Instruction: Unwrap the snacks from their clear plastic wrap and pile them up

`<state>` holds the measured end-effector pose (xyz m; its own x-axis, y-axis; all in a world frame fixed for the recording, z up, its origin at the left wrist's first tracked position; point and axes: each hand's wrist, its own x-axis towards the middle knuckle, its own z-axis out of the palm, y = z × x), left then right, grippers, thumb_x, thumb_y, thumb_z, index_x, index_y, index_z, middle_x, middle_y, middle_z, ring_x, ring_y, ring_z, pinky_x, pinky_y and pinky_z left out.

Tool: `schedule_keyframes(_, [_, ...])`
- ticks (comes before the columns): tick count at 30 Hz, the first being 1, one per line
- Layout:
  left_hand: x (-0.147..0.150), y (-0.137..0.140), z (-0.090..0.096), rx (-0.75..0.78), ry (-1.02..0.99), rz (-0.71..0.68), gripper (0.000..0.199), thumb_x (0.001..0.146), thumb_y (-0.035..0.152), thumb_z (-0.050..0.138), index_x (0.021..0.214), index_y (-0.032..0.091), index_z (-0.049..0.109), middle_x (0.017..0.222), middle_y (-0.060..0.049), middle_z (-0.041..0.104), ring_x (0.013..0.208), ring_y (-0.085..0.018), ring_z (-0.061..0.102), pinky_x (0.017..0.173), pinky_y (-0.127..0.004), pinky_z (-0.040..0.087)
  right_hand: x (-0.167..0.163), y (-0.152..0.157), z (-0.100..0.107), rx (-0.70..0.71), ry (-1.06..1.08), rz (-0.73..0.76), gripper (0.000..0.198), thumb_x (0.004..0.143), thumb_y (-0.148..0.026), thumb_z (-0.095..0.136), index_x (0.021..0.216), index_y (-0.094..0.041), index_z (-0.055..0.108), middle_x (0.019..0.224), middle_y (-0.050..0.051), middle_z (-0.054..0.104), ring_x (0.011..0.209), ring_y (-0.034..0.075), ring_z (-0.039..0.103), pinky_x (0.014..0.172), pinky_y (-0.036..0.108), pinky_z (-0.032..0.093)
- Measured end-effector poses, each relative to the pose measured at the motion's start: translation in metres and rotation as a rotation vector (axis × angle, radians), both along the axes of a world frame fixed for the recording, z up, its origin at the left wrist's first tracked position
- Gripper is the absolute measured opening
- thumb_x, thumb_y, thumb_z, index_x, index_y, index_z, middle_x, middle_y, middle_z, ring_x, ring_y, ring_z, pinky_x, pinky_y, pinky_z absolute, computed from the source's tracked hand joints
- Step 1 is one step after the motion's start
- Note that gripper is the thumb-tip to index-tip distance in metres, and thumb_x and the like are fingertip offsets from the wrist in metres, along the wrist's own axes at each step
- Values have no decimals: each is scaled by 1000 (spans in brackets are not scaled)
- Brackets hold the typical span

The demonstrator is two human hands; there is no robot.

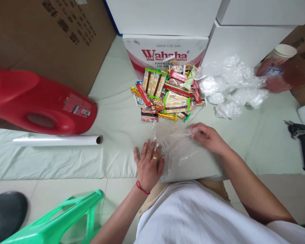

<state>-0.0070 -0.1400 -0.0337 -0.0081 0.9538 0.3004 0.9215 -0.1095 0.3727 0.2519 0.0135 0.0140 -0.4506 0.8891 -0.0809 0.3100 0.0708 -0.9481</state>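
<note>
I am seeing a clear plastic bag (179, 144) lying on the pale green cloth (119, 145) by the wearer's lap; the right hand (205, 137) is pinching its upper right edge, while the left hand (149, 162) is spreading its fingers, palm down, against its left side. Beyond, wrapped snacks (176, 101) are sitting in a pile before a Wahaha box (165, 51), with crumpled clear wrappers (234, 83) lying to their right.

Carton (165, 51) — white, red lettering. In front of it: snack packets (176, 90) — red, green, yellow, some brown-striped; colourless plastic bag (176, 145). Left of it: red jug (53, 98).
</note>
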Motion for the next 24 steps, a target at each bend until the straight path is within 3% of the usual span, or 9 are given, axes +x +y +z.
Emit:
schedule_keyframes(3, [0,1,2,45,-13,15,19,97,21,61,111,21,74,137,-13,70,151,-34,45,129,-62,17,22,-10,6,-387,68,-63,37,83,-54,80,89,-21,64,82,1,68,72,17,64,67,30,53])
schedule_keyframes(6, [-1,3,3,51,-38,36,13,96,19,60,93,21,73,132,-12,72,150,-34,47,127,-61,25,42,-20,3,-527,40,-175,44,71,-50,89,90,-20,63,75,-3,64,60,12,58,52,24,44])
schedule_keyframes(12, [4,7,1,64,-15,96,15,94,15,59,100,18,73,135,-19,67,153,-37,42,121,-64,35,69,-41,-6,-520,56,-390,68,63,-42,95,119,-23,62,115,4,67,60,7,56,53,25,46])
schedule_keyframes(15, [14,12,-3,158,57,34,24,91,9,59,105,21,75,143,-16,65,159,-34,32,127,-66,21,78,-50,-6,-484,32,-417,72,64,-43,94,125,-23,61,120,6,65,66,9,58,55,25,48])
schedule_keyframes(17, [21,16,-5,178,94,-43,27,92,8,58,104,24,76,143,-10,68,158,-32,35,130,-66,8,84,-53,-5,-448,7,-428,73,66,-44,93,128,-24,60,124,8,63,67,9,58,56,26,49])
schedule_keyframes(20, [27,23,-4,88,120,-97,31,96,7,53,108,24,76,142,-8,70,151,-31,47,130,-66,-5,92,-58,-6,-367,-61,-452,73,69,-45,89,133,-27,59,129,8,62,64,8,55,58,27,50])
schedule_keyframes(24, [29,30,4,-45,107,-33,36,101,16,50,131,21,69,145,-12,67,149,-34,48,126,-73,-10,102,-65,-12,-259,-192,-475,69,75,-46,84,137,-30,56,132,8,62,65,9,56,59,28,51])
